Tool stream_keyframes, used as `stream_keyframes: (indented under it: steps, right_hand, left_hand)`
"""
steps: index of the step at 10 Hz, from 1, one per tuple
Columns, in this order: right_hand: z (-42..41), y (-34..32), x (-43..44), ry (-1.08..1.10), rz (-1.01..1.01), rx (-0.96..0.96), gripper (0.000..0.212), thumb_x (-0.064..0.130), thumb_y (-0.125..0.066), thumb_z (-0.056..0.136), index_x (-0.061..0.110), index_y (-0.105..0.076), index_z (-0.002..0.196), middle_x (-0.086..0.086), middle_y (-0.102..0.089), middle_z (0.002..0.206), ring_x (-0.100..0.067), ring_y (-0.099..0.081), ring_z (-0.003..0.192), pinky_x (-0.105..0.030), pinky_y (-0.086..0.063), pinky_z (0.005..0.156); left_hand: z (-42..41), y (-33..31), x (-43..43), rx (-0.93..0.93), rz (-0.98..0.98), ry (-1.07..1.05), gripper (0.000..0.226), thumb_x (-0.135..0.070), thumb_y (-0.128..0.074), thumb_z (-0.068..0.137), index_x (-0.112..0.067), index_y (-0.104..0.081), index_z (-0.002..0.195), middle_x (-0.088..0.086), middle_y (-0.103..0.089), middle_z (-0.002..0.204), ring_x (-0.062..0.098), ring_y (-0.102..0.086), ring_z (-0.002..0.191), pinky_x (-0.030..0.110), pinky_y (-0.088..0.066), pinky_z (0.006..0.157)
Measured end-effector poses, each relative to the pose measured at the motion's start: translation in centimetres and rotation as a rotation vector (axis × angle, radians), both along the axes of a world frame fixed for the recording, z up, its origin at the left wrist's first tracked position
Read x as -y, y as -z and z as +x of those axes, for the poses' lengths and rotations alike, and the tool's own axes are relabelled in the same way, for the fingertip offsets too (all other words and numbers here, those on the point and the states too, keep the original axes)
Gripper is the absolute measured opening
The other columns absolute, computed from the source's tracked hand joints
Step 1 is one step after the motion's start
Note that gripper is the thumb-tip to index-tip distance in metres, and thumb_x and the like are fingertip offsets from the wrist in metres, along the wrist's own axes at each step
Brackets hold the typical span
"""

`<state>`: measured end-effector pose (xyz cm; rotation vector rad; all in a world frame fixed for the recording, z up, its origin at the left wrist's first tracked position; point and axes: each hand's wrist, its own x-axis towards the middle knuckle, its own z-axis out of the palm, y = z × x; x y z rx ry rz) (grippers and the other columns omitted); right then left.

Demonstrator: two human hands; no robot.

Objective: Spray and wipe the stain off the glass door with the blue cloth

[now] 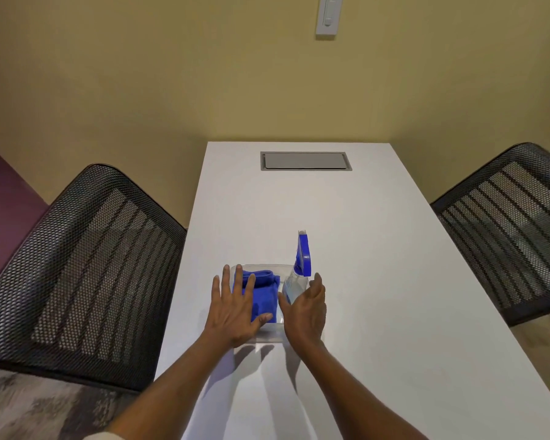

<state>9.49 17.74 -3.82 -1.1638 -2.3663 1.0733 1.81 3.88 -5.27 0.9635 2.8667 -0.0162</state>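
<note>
A folded blue cloth (pixel 265 290) lies in a clear plastic tray (pixel 269 336) on the white table (pixel 362 281). A clear spray bottle with a blue trigger head (pixel 303 255) stands at the tray's right end. My left hand (pixel 235 308) hovers flat over the cloth's left part, fingers spread, holding nothing. My right hand (pixel 307 308) is just beside the bottle's body, fingers apart and curved toward it; whether it touches the bottle I cannot tell. No glass door is in view.
Two black mesh office chairs flank the table, one at the left (pixel 86 274) and one at the right (pixel 508 230). A grey cable hatch (pixel 305 161) is set into the table's far end. A white wall panel (pixel 328 14) hangs on the yellow wall.
</note>
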Motion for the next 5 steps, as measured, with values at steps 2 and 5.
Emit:
stream_keyframes:
  steps: [2, 5]
  right_hand:
    - [1.8, -1.1, 0.4, -0.026, 0.146, 0.018, 0.098, 0.054, -0.071, 0.077, 0.013, -0.018, 0.148, -0.011, -0.041, 0.146, -0.027, -0.043, 0.131, -0.039, -0.043, 0.102]
    - [6.1, -5.5, 2.5, -0.221, 0.659, -0.102, 0.099, 0.047, -0.078, 0.068, 0.000, -0.031, 0.141, -0.024, -0.040, 0.140, -0.039, -0.040, 0.125, -0.051, -0.048, 0.094]
  left_hand:
    - [1.8, -2.3, 0.8, -0.074, 0.014, -0.055, 0.102, -0.086, -0.017, 0.079, -0.020, 0.009, 0.152, 0.021, 0.010, 0.161, 0.043, 0.016, 0.146, 0.061, 0.010, 0.115]
    - [4.7, -9.6, 3.7, -0.266, 0.092, -0.035, 0.097, -0.078, -0.018, 0.082, -0.012, 0.001, 0.151, 0.023, 0.010, 0.157, 0.044, 0.009, 0.146, 0.064, 0.000, 0.117]
